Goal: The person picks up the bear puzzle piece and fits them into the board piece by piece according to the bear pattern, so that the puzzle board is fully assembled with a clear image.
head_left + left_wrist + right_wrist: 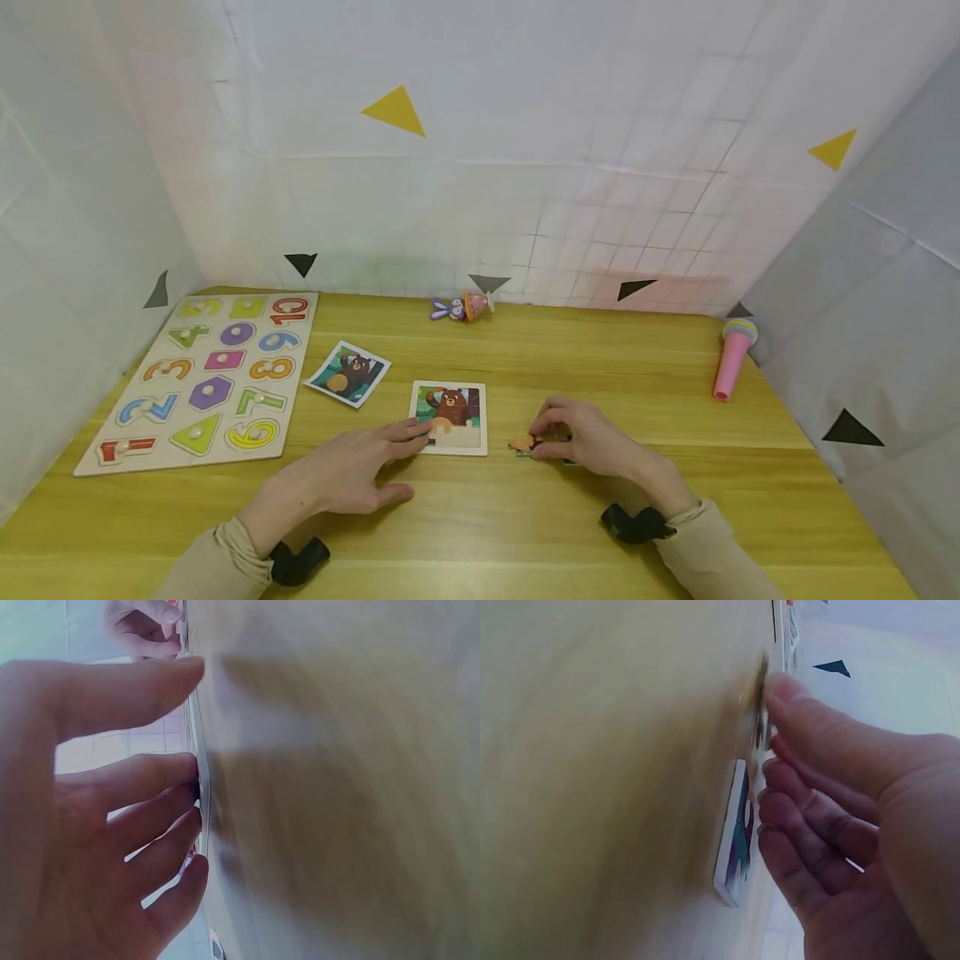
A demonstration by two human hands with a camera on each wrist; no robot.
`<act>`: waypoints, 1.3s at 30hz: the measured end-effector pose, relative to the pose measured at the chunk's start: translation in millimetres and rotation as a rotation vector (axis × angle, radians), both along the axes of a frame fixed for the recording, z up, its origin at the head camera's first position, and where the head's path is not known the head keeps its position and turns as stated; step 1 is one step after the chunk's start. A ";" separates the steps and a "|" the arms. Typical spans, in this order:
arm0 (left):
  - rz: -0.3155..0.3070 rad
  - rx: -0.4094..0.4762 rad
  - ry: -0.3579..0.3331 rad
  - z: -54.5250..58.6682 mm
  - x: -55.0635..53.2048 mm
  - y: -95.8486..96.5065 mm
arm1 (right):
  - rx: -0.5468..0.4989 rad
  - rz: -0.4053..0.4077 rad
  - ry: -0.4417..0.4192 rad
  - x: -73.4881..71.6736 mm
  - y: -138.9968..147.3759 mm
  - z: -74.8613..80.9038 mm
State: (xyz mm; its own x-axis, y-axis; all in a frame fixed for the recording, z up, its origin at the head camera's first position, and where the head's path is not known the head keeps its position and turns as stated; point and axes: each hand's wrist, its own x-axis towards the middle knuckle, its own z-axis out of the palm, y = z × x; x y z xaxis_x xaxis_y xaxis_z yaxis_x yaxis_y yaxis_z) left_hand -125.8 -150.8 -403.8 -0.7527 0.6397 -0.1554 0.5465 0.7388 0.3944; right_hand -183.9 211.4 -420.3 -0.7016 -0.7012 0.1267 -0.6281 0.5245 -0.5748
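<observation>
A small framed jigsaw puzzle (452, 403) with a brown bear lies on the table, its lower right part bare wood. My left hand (360, 468) rests its fingertips on the puzzle's left edge, fingers extended and thumb apart. To the right of the puzzle, my right hand (588, 437) pinches an orange and brown puzzle piece (522, 443) between thumb and fingers, close to the tabletop. Beneath the curled fingers of that hand, another puzzle piece (736, 840) with a green and purple print lies flat; the hand mostly hides it in the head view.
A printed bear picture card (348, 374) lies left of the puzzle. Farther left is a wooden number and shape board (300, 379). A small rabbit toy (461, 307) lies by the back wall. At the right edge lies a pink toy microphone (732, 358).
</observation>
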 end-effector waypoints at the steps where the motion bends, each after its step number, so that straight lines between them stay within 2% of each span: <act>1: 0.000 -0.001 0.003 0.0 0.2 0.2 | 0.001 -0.006 -0.003 0.1 -1.1 0.7; 10: -0.018 0.000 0.041 -1.0 1.0 -0.1 | -0.006 -0.027 0.016 -1.6 -25.5 9.5; 21: -0.018 -0.009 0.041 -1.2 0.2 -0.2 | 0.020 -0.008 -0.003 -4.0 -72.3 13.5; 29: -0.015 0.027 0.010 -1.7 -1.2 -0.5 | 0.051 0.014 0.029 -6.2 -94.7 10.3; 39: 0.011 0.070 -0.033 -1.4 -2.3 -2.7 | 0.092 0.023 0.066 -7.2 -103.5 5.0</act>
